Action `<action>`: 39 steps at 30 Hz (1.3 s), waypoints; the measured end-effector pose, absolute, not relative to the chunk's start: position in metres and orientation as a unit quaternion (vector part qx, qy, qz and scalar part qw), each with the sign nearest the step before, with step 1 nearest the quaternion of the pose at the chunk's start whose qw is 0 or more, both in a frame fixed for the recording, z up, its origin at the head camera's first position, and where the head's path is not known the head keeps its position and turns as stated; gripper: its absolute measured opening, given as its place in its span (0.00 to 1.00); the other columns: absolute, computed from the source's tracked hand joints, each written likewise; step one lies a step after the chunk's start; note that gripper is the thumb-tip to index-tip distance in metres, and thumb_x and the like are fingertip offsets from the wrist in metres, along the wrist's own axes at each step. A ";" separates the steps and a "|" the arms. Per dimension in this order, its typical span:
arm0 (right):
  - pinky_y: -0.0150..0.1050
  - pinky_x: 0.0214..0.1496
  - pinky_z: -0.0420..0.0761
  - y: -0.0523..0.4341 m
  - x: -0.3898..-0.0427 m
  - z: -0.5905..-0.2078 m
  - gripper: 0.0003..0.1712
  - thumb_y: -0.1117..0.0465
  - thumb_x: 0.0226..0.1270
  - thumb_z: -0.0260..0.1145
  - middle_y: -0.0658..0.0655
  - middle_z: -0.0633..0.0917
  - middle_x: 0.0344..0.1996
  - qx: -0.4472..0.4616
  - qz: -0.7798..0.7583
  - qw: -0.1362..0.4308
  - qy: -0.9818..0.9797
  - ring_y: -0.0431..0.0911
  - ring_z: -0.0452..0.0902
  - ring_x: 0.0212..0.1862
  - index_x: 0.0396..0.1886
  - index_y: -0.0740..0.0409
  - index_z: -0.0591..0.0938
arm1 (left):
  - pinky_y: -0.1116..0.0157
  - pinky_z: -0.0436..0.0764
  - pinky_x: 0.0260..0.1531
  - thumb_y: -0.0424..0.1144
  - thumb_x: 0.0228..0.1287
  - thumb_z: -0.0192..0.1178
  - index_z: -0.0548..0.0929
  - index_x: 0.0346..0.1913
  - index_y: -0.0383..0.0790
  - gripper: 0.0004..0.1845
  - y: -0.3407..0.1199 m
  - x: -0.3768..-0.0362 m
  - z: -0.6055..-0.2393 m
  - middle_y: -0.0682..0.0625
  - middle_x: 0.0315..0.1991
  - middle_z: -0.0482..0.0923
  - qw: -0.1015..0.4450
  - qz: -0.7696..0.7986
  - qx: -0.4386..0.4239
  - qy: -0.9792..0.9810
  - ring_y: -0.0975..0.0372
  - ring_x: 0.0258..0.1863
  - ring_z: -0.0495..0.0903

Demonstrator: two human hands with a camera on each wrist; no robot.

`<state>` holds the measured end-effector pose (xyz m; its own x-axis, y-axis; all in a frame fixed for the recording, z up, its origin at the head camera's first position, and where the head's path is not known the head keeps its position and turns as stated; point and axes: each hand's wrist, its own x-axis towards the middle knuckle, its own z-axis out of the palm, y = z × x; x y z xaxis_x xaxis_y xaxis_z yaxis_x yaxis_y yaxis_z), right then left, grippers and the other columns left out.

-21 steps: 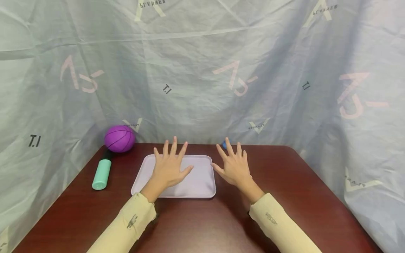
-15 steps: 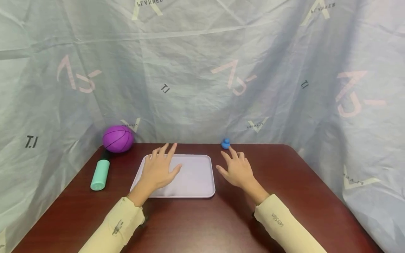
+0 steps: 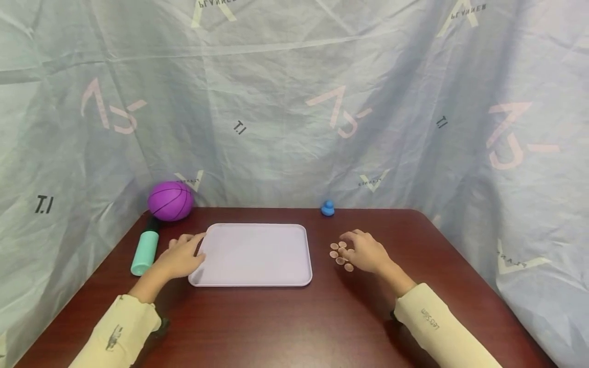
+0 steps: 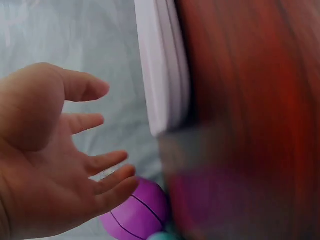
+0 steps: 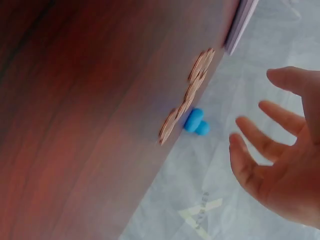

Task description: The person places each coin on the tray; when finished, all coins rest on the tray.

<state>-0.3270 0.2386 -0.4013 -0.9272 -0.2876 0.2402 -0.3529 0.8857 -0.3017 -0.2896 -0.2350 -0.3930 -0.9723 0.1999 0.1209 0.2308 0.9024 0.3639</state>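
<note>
My left hand (image 3: 177, 258) hovers by the left edge of a pale lilac tray (image 3: 253, 255). Its fingers are relaxed and hold nothing, as the left wrist view confirms. To the right of the tray lie several flat, copper-coloured coins (image 3: 334, 254) in a loose cluster. Over the right side of that cluster is my right hand (image 3: 368, 253), partly hiding some of the coins. In the right wrist view this hand (image 5: 285, 150) has loosely bent fingers with nothing between them, held above the coins (image 5: 192, 92).
A purple ball (image 3: 171, 201) sits at the back left corner of the brown table (image 3: 276, 327). In front of it lies a mint-green cylinder (image 3: 145, 253) with a black end. A small blue rubber duck (image 3: 327, 208) stands at the back edge. Grey cloth (image 3: 285, 102) hangs behind.
My left hand has moved left from over the tray to its left edge. My right hand has shifted right, its fingers bending more, uncovering the blue duck and the coins.
</note>
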 end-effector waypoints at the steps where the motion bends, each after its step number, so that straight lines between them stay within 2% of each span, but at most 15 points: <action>1: 0.53 0.39 0.81 0.242 -0.327 -0.401 0.21 0.56 0.65 0.64 0.59 0.83 0.51 0.165 0.181 0.082 -0.966 0.57 0.80 0.51 0.56 0.57 0.82 | 0.32 0.68 0.50 0.41 0.67 0.55 0.63 0.71 0.30 0.33 -0.240 -0.290 -0.395 0.22 0.63 0.63 0.024 -0.195 -0.114 -0.974 0.29 0.58 0.62; 6: 0.43 0.36 0.80 0.258 -0.331 -0.404 0.15 0.61 0.64 0.68 0.53 0.87 0.39 0.183 0.230 0.015 -0.956 0.46 0.82 0.40 0.50 0.61 0.84 | 0.33 0.63 0.57 0.37 0.69 0.54 0.59 0.69 0.19 0.33 -0.256 -0.291 -0.402 0.21 0.58 0.68 -0.044 -0.217 -0.141 -0.965 0.27 0.59 0.64; 11: 0.40 0.37 0.80 0.273 -0.336 -0.408 0.14 0.61 0.60 0.73 0.52 0.86 0.35 0.227 0.253 -0.058 -0.938 0.46 0.81 0.39 0.45 0.61 0.86 | 0.38 0.68 0.58 0.34 0.71 0.54 0.57 0.68 0.15 0.32 -0.264 -0.296 -0.404 0.26 0.53 0.73 -0.074 -0.245 -0.177 -0.950 0.35 0.58 0.71; 14: 0.40 0.39 0.79 0.275 -0.338 -0.408 0.13 0.60 0.61 0.74 0.52 0.86 0.36 0.244 0.257 -0.085 -0.931 0.46 0.80 0.40 0.43 0.60 0.86 | 0.40 0.69 0.58 0.35 0.70 0.57 0.57 0.68 0.15 0.34 -0.269 -0.299 -0.406 0.29 0.53 0.72 -0.081 -0.252 -0.200 -0.943 0.39 0.57 0.72; 19: 0.39 0.38 0.77 0.275 -0.342 -0.408 0.12 0.62 0.59 0.75 0.53 0.84 0.35 0.261 0.250 -0.107 -0.926 0.45 0.76 0.37 0.42 0.58 0.87 | 0.43 0.70 0.57 0.38 0.65 0.63 0.57 0.69 0.16 0.40 -0.276 -0.303 -0.416 0.29 0.56 0.68 -0.083 -0.239 -0.217 -0.943 0.43 0.55 0.71; 22: 0.38 0.36 0.75 0.276 -0.344 -0.410 0.10 0.62 0.58 0.75 0.51 0.82 0.31 0.262 0.243 -0.114 -0.927 0.43 0.74 0.35 0.40 0.57 0.87 | 0.45 0.71 0.58 0.39 0.63 0.65 0.58 0.70 0.17 0.42 -0.274 -0.303 -0.419 0.29 0.57 0.67 -0.080 -0.235 -0.212 -0.945 0.45 0.55 0.71; 28: 0.36 0.35 0.74 0.276 -0.347 -0.412 0.07 0.62 0.58 0.75 0.48 0.81 0.25 0.264 0.237 -0.118 -0.927 0.40 0.72 0.31 0.37 0.54 0.86 | 0.42 0.69 0.58 0.36 0.60 0.68 0.60 0.68 0.15 0.41 -0.266 -0.298 -0.411 0.28 0.55 0.68 -0.073 -0.242 -0.215 -0.943 0.41 0.55 0.71; 33: 0.35 0.32 0.72 0.275 -0.348 -0.410 0.07 0.64 0.60 0.74 0.49 0.79 0.22 0.275 0.239 -0.133 -0.922 0.40 0.71 0.28 0.37 0.56 0.86 | 0.41 0.69 0.59 0.35 0.59 0.67 0.60 0.67 0.14 0.41 -0.260 -0.294 -0.409 0.28 0.55 0.68 -0.069 -0.235 -0.216 -0.945 0.40 0.56 0.71; 39: 0.36 0.34 0.73 0.271 -0.349 -0.410 0.08 0.63 0.58 0.75 0.49 0.79 0.26 0.264 0.236 -0.129 -0.926 0.42 0.73 0.31 0.35 0.56 0.83 | 0.42 0.69 0.60 0.37 0.61 0.67 0.59 0.69 0.16 0.41 -0.251 -0.294 -0.411 0.31 0.54 0.68 -0.078 -0.230 -0.215 -0.946 0.42 0.55 0.71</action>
